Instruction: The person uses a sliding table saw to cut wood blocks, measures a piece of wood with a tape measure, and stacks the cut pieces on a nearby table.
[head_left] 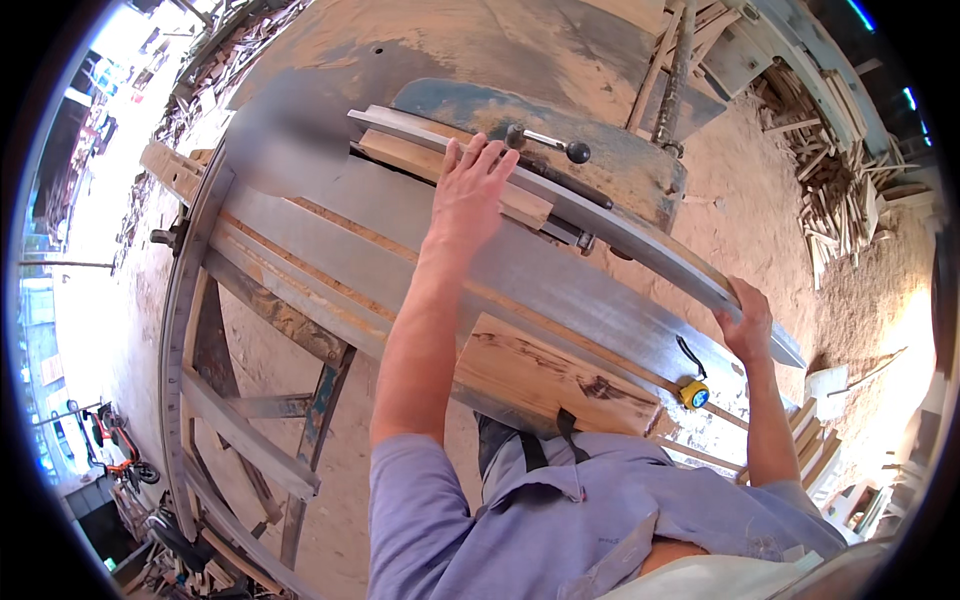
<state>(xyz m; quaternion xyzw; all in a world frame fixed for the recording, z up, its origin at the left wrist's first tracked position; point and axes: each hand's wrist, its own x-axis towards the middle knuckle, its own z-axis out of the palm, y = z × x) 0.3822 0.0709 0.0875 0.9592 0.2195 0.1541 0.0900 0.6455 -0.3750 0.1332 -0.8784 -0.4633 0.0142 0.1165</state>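
A long metal fence [650, 237] lies aslant across a grey metal saw table [590, 290]. A pale wood strip [527, 206] rests along the fence's near face. My left hand [467, 195] lies over the strip and the fence, its fingers stretched out and somewhat apart, the tips reaching the fence's top edge. Toward the fence's right end, my right hand [748, 322] grips it, thumb on the near side and fingers over the top. Just beyond the left fingertips is a lever with a black ball knob [577, 152].
Near my waist lies a thick wood block [550, 375], with a yellow tape measure [693, 394] to its right. A blurred grey patch [290, 140] hides the table's far left. A metal frame [175, 350] stands at left. Scrap wood [835, 215] is heaped at far right.
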